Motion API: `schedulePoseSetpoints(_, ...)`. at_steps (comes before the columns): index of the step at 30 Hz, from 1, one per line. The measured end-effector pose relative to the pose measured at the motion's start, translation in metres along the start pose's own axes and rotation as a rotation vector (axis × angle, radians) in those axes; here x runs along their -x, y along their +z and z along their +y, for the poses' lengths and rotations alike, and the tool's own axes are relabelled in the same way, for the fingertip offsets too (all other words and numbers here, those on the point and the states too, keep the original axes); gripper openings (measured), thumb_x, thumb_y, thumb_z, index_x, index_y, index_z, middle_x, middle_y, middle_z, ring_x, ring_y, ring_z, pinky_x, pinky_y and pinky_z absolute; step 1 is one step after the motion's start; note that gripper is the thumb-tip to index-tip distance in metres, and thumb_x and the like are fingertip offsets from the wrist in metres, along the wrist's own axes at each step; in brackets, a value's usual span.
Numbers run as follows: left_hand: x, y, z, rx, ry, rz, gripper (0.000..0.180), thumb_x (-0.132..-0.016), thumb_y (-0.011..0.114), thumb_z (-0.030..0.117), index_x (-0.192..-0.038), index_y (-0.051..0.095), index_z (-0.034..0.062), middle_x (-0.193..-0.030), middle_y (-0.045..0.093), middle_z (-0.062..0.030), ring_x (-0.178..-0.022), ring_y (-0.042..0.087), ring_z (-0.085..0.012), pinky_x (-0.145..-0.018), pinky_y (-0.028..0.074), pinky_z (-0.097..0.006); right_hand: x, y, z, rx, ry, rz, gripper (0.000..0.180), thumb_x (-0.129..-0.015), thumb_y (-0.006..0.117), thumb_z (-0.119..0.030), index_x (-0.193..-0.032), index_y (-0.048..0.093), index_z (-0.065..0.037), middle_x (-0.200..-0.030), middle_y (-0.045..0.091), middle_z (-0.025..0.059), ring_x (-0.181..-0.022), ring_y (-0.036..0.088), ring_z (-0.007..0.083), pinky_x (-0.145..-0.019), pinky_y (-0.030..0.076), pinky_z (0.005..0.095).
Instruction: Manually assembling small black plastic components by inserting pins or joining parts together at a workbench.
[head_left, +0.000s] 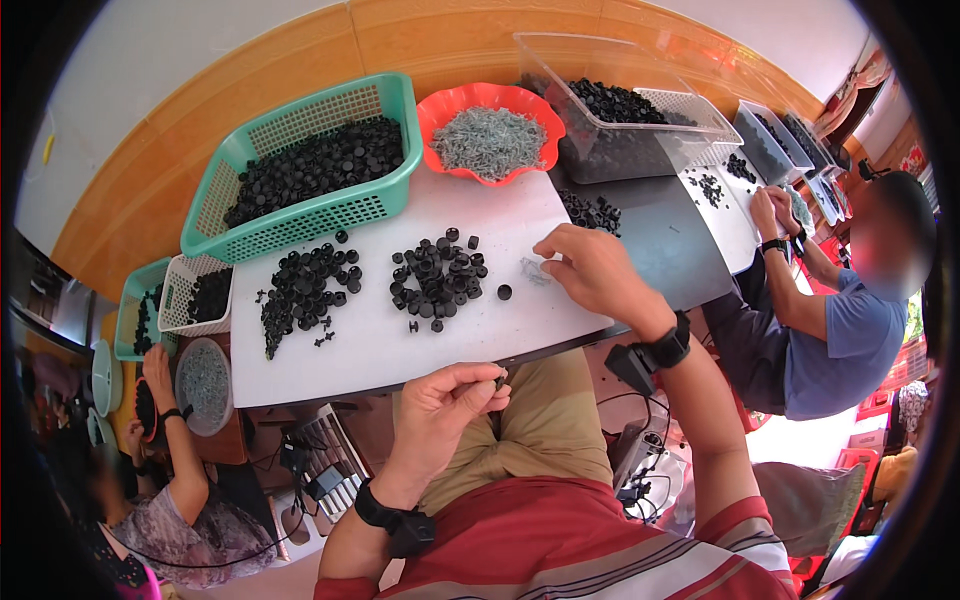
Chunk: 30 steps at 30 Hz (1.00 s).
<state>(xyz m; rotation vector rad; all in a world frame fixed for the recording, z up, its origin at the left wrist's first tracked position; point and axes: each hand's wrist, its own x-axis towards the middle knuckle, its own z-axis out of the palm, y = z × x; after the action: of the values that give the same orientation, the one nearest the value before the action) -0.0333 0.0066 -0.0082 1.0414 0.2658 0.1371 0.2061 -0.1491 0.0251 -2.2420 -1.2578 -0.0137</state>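
Here the white tabletop carries two heaps of black plastic caps — a left heap and a centre heap. The right hand rests on the table's right part, fingers curled down onto a few small grey screws lying just left of its fingertips. The left hand sits nearer the body, below the table edge, pinching one small black cap between thumb and forefinger — the screws lie up and to the right of it.

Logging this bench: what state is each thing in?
Left hand: pinching a small black part.
Right hand: on the table, fingers at small screws.
Green basket: full of black caps.
Red bowl: holds grey screws.
Clear bin: part-filled, black parts.
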Motion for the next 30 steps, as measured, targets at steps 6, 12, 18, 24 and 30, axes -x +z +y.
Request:
schedulePoseSetpoints(6,0.001,0.000,0.005,-0.006,-0.039,0.013,0.020,-0.098,0.067,0.002,-0.116,0.070,-0.0049,-0.112,0.072,-0.0140,-0.099,0.073,-0.0210,-0.089,0.063,-0.034,-0.030,0.002,0.006,0.117,-0.077,-0.166,0.024,-0.080,0.068,-0.003,-0.103,0.072,0.000,-0.093,0.074,0.0178,-0.085,0.070,0.0371,-0.077,0.055,0.0442)
schedulePoseSetpoints(12,0.004,0.001,0.005,-0.007,-0.030,0.000,0.019,-0.098,0.067,0.002,-0.116,0.069,-0.0057,-0.113,0.072,-0.0146,-0.099,0.073,-0.0215,-0.090,0.063,-0.035,-0.042,-0.001,0.000,0.215,-0.123,-0.258,0.023,-0.080,0.062,0.002,-0.101,0.072,0.002,-0.091,0.074,0.0205,-0.087,0.070,0.0393,-0.078,0.054,0.0460)
schedulePoseSetpoints(18,0.003,0.005,0.005,-0.020,-0.025,-0.005,0.019,-0.098,0.066,0.001,-0.115,0.070,-0.0059,-0.114,0.072,-0.0153,-0.099,0.073,-0.0212,-0.091,0.062,-0.035,-0.056,-0.007,-0.017,0.336,-0.119,-0.405,0.025,-0.078,0.060,0.005,-0.099,0.072,0.004,-0.089,0.072,0.0261,-0.087,0.070,0.0424,-0.079,0.055,0.0478)
schedulePoseSetpoints(24,0.006,0.007,0.006,-0.081,-0.009,-0.010,0.018,-0.098,0.067,0.002,-0.114,0.070,-0.0054,-0.114,0.072,-0.0147,-0.098,0.073,-0.0207,-0.091,0.061,-0.035,-0.062,-0.003,-0.019,0.369,-0.132,-0.454,0.026,-0.071,0.060,0.006,-0.095,0.071,0.005,-0.087,0.071,0.0253,-0.087,0.070,0.0426,-0.078,0.054,0.0481)
schedulePoseSetpoints(30,0.007,0.007,0.005,-0.094,0.000,-0.006,0.017,-0.097,0.067,0.001,-0.113,0.071,-0.0049,-0.112,0.072,-0.0141,-0.098,0.073,-0.0205,-0.090,0.062,-0.034,-0.062,-0.002,-0.013,0.286,-0.082,-0.442,0.030,-0.067,0.061,0.003,-0.095,0.072,0.004,-0.086,0.072,0.0232,-0.086,0.070,0.0405,-0.078,0.055,0.0459)
